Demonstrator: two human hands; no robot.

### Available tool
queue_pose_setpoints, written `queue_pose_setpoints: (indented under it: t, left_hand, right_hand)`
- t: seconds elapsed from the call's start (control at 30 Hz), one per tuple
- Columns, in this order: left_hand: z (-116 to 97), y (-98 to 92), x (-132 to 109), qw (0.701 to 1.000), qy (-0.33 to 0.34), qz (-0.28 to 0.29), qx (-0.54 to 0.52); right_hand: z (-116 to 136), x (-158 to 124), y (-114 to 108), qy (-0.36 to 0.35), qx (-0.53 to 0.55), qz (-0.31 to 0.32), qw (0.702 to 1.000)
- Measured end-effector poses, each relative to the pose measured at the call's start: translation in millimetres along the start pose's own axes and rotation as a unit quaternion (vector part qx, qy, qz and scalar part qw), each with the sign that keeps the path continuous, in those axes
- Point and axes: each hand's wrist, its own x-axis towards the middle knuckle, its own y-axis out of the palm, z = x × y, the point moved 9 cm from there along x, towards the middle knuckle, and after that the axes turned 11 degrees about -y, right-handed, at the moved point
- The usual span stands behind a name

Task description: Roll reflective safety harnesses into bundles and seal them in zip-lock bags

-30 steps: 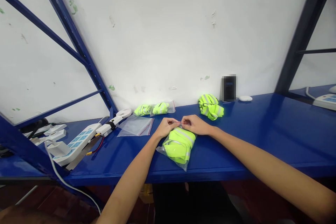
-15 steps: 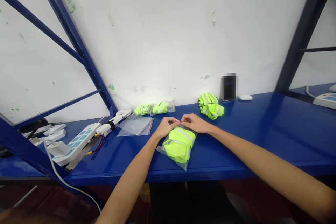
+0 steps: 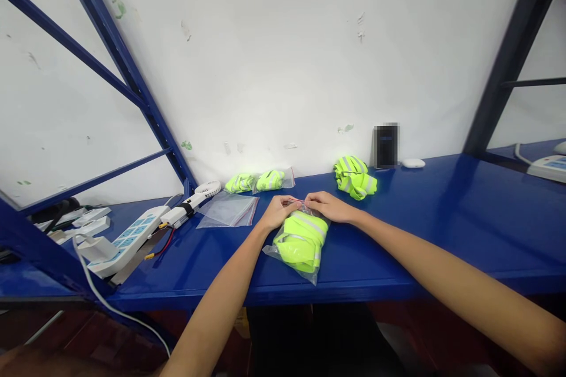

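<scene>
A clear zip-lock bag [image 3: 270,252] lies near the table's front edge, its red-lined opening facing the wall. Inside it is a folded neon-yellow reflective vest [image 3: 300,241] with silvery stripes. My left hand [image 3: 281,212] pinches the left part of the bag's zip strip. Close beside it, my right hand [image 3: 326,206] grips the same strip toward its right end. Both sets of fingertips are closed on the plastic and hide parts of the seal.
Flat zip-lock bags [image 3: 227,211] lie to the left, with bagged neon bundles [image 3: 256,181] behind. A loose neon bundle [image 3: 355,178], a dark box-like object [image 3: 386,147] and a white case [image 3: 413,163] sit by the wall. A power strip [image 3: 132,241] and white fan [image 3: 207,189] are left.
My hands have shifted very slightly along the bag's strip, and more of the clear plastic below it shows between them. The bag stays in about the same place.
</scene>
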Motion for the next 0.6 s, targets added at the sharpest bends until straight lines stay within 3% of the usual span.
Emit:
queue_pose_setpoints:
  t: [0.2, 0.6]
  left_hand:
    - [2.3, -0.2, 1.3, 1.000, -0.006, 0.006, -0.008]
    - [0.5, 0.5, 0.0, 1.000, -0.003, 0.001, 0.021]
  right_hand:
    - [3.1, -0.8, 1.3, -0.018, -0.004, 0.002, 1.000]
    - [12.9, 0.4, 0.7, -0.061, -0.136, -0.003, 0.989]
